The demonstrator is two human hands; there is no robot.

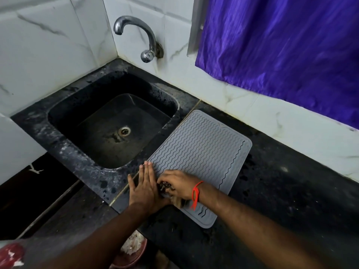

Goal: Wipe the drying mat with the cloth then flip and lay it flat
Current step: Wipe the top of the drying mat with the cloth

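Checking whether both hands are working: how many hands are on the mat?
2: the left hand lies flat on the mat's near-left edge; the right hand, beside it, grips the cloth.

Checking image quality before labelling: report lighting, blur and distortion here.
Head view: dim and uneven, the sink and counter nearly black; purple curtain streaked with motion blur; wide-angle bending of wall lines; grey mat ridges sharp.

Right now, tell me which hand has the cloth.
The right hand, the one with the red wrist thread, bunches the cloth on the drying mat. The left hand lies flat, fingers straight.
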